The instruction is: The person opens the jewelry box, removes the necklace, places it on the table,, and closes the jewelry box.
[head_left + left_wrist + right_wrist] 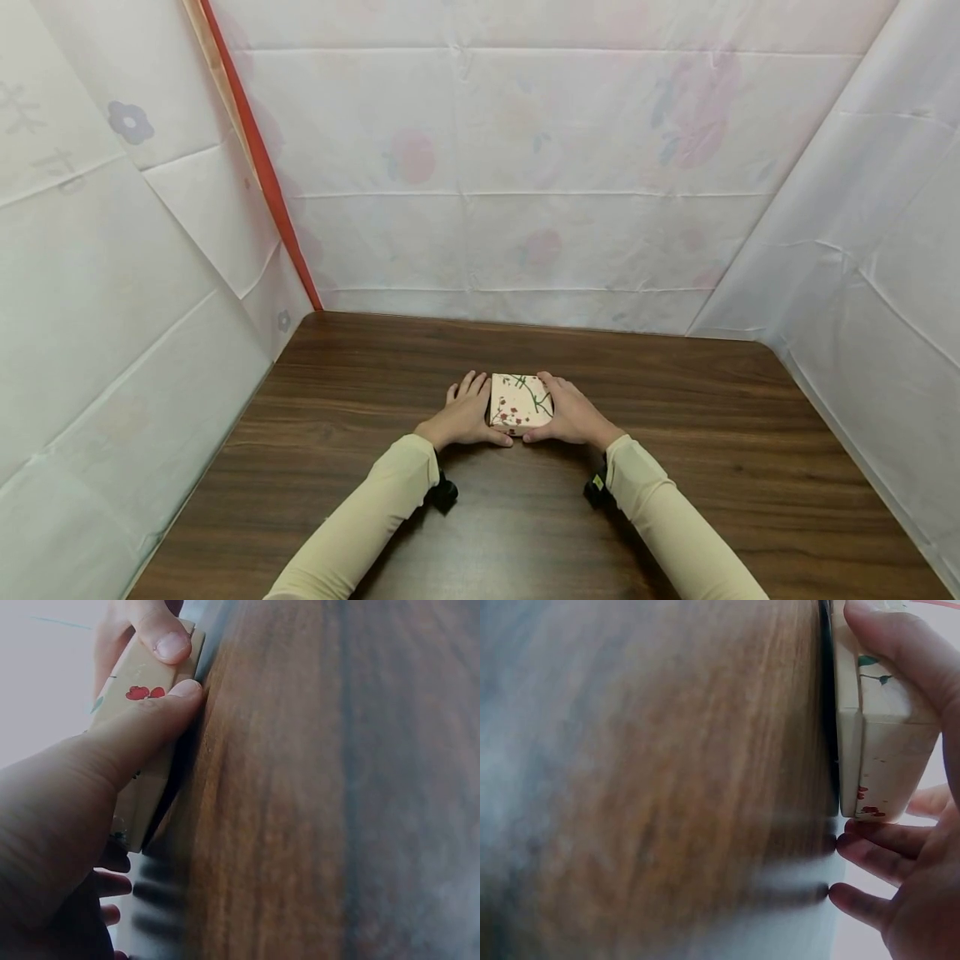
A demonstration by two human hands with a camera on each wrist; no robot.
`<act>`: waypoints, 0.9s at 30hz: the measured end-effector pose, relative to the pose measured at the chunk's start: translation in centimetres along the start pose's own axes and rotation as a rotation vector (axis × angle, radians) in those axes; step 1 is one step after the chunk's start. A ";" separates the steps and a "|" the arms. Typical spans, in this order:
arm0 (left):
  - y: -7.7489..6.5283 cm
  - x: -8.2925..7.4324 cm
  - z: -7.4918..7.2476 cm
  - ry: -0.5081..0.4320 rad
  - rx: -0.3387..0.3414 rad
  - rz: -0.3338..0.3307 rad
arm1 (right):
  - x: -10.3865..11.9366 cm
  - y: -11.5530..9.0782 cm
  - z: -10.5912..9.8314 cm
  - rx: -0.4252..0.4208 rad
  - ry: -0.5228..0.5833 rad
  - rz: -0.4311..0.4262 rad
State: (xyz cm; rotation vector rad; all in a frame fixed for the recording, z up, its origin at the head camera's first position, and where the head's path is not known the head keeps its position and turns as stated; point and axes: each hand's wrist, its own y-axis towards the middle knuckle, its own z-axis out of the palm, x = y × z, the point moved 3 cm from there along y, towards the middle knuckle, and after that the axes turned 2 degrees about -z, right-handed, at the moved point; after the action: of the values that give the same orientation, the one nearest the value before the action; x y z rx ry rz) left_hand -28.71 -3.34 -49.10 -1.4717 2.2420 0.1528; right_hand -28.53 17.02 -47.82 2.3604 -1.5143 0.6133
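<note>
A small cream box [519, 402] printed with red blossoms and green stems lies flat at the table's middle, between both hands. My left hand [471, 414] grips its left side, the thumb [150, 724] along the near face and the other fingers spread at the left edge. From the right, my right hand [570, 412] holds it with the thumb [900, 645] on the near face and a finger at the far right corner. A seam runs round the box's side [889, 761] low down, near the table. Both thumb tips almost meet in front.
The dark wood-grain table [675, 392] spreads around the box on every side. White floral sheets hang behind it [480, 167] and at both sides, with a red strip [262, 167] at the back left. Black wrist cameras sit under both cream sleeves [375, 500].
</note>
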 end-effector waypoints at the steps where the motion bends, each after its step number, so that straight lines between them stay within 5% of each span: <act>1: 0.0 0.0 0.0 0.000 -0.001 0.001 | 0.0 0.0 0.0 -0.002 -0.003 -0.002; 27: 0.4 0.3 -0.3 -0.031 -0.026 0.018 | -0.1 0.0 -0.6 -0.042 0.033 -0.002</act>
State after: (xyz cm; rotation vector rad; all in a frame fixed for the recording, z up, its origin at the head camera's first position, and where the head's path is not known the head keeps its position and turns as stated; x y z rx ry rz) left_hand -29.23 -3.56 -49.05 -1.4536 2.2371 0.2094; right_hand -28.64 17.36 -47.34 2.3088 -1.4968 0.6101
